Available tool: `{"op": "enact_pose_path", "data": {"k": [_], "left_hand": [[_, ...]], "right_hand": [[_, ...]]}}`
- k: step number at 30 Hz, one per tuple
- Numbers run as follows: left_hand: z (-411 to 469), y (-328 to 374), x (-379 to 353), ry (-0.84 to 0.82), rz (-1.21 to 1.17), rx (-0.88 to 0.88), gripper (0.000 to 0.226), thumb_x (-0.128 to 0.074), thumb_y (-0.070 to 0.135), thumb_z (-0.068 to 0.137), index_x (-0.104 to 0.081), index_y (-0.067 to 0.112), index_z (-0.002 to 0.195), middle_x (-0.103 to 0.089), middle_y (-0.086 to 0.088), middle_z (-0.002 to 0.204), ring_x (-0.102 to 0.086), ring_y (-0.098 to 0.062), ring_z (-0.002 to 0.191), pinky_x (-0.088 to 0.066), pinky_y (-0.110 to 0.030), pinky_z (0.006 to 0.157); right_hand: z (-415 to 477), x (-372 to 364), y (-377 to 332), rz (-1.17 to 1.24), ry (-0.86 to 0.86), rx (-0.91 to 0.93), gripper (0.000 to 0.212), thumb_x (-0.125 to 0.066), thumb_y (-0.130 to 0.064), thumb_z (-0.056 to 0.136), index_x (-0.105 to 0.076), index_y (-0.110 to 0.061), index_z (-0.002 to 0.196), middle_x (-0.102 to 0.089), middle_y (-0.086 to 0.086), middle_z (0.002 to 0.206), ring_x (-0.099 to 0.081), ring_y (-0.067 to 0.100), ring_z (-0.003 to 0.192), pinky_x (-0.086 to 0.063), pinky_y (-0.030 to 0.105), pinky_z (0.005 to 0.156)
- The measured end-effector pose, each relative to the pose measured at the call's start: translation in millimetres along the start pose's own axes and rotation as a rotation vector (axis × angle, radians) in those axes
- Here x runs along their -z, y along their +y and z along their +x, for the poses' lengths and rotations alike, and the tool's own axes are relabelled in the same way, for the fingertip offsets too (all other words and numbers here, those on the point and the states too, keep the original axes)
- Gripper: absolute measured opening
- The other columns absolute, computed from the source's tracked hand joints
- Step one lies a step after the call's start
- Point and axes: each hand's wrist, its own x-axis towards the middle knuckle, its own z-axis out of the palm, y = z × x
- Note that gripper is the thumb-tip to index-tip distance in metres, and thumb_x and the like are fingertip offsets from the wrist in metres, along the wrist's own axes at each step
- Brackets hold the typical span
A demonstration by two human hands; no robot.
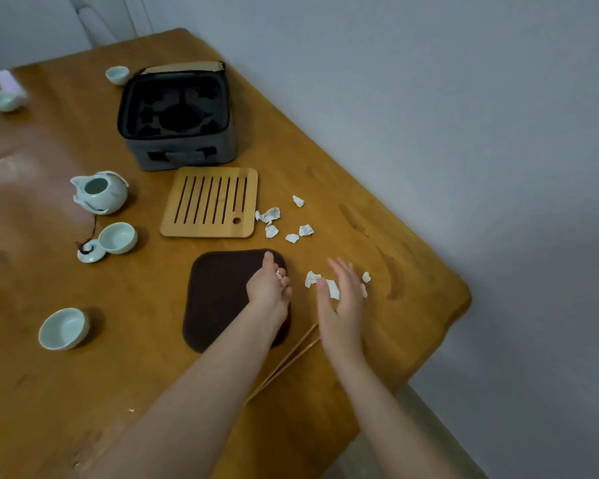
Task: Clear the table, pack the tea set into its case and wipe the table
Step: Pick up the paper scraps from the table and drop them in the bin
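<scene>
barely started: the case (177, 112) sits open and empty at 11 o'clock. the pale-green teapot (99, 195), lidless, the cups (63, 328) and the bamboo tray (211, 202) are all out on the table (325, 167), which looks unwiped. torn paper scraps (272, 216) lie at 12 o'clock of my hands. my left hand (268, 288), curled over the brown mat (218, 305), pinches one scrap. my right hand (343, 295) is spread, fingers straight, against more.

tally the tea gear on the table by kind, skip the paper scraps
cups: 4
teapot: 1
teapot lid: 1
bamboo tray: 1
brown mat: 1
case: 1
bamboo sticks: 2
Total: 11
</scene>
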Motion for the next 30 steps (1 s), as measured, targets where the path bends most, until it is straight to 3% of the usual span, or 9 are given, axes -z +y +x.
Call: {"op": "enact_pose_path", "data": {"k": [2,5,7,10,14,18,22,26,30], "left_hand": [[6.5,-3.3,-7.2,-0.021,0.342,-0.191,0.032,-0.059,0.04,0.093,-0.063,0.013,0.076,-0.051,0.002,0.058,-0.042,-0.008,0.048,-0.037,-0.022,0.048],[25.0,-3.0,-4.8,-0.126,0.842,-0.494,0.037,-0.061,0.041,0.091,-0.067,0.011,0.072,-0.063,-0.003,0.065,-0.049,-0.01,0.054,-0.045,-0.028,0.062],[35.8,-1.8,-6.1,-0.165,0.896,-0.575,0.032,-0.06,0.039,0.092,-0.07,0.014,0.074,-0.068,0.001,0.068,-0.051,-0.008,0.053,-0.045,-0.028,0.065],[57.7,4.4,-6.4,-0.082,0.98,-0.64,0.025,-0.055,0.036,0.096,-0.07,0.02,0.083,-0.066,0.004,0.071,-0.057,-0.008,0.066,-0.045,-0.025,0.067],[78.7,14.7,-6.2,0.071,1.177,-0.785,0.028,-0.044,0.038,0.101,-0.067,0.022,0.104,-0.062,0.009,0.09,-0.057,-0.008,0.083,-0.045,-0.024,0.069],[93.8,25.3,-8.8,0.196,1.326,-0.994,0.038,-0.034,0.042,0.102,-0.064,0.018,0.107,-0.062,0.003,0.076,-0.058,-0.013,0.067,-0.047,-0.031,0.057],[107.6,31.9,-15.1,0.203,1.483,-1.175,0.039,-0.035,0.038,0.103,-0.053,0.021,0.133,-0.069,-0.002,0.094,-0.063,-0.016,0.073,-0.05,-0.029,0.056],[120.4,39.1,-14.9,0.189,1.636,-1.263,0.051,-0.038,0.045,0.099,-0.04,0.023,0.145,-0.068,-0.004,0.086,-0.054,-0.013,0.054,-0.034,-0.022,0.04],[125.2,43.4,-22.8,0.253,1.899,-1.258,0.065,-0.029,0.053,0.099,-0.016,0.02,0.153,-0.067,-0.003,0.095,-0.052,-0.011,0.056,-0.035,-0.022,0.042]], "right_hand": [[21.0,13.1,32.0,-0.377,0.092,-0.027,0.056,-0.049,-0.05,0.096,-0.036,-0.032,0.147,-0.022,-0.004,0.16,-0.007,0.016,0.149,-0.019,0.047,0.12],[40.3,23.8,67.2,-0.644,-0.035,-0.018,0.079,-0.045,-0.065,0.09,-0.015,-0.03,0.154,-0.003,0.007,0.164,0.006,0.025,0.15,-0.003,0.043,0.121],[47.7,23.2,78.6,-0.661,-0.126,0.047,0.083,-0.046,-0.066,0.09,-0.011,-0.029,0.155,0.0,0.008,0.164,0.01,0.025,0.15,0.001,0.043,0.121],[59.4,14.7,78.6,-0.727,-0.228,0.157,0.085,-0.043,-0.067,0.09,-0.007,-0.028,0.156,0.006,0.007,0.163,0.015,0.024,0.149,0.007,0.04,0.12],[74.1,-4.7,73.8,-0.792,-0.269,0.275,0.08,-0.036,-0.065,0.094,-0.005,-0.025,0.156,0.007,0.01,0.163,0.015,0.026,0.149,0.001,0.042,0.122],[93.3,-23.5,70.3,-0.849,-0.271,0.344,0.08,-0.033,-0.066,0.094,-0.006,-0.024,0.156,0.004,0.013,0.163,0.01,0.029,0.149,0.0,0.043,0.121],[115.4,-39.5,65.5,-0.86,-0.235,0.39,0.082,-0.034,-0.068,0.092,-0.009,-0.024,0.156,-0.003,0.013,0.163,0.004,0.03,0.15,-0.007,0.048,0.121],[139.8,-50.4,56.9,-0.866,-0.221,0.418,0.081,-0.038,-0.067,0.09,-0.014,-0.025,0.155,-0.006,0.013,0.163,0.001,0.03,0.15,-0.005,0.057,0.119],[170.8,-58.9,47.7,-0.903,-0.286,0.487,0.084,-0.038,-0.07,0.087,-0.009,-0.031,0.155,0.004,0.01,0.163,0.009,0.031,0.15,0.003,0.066,0.113]]}}
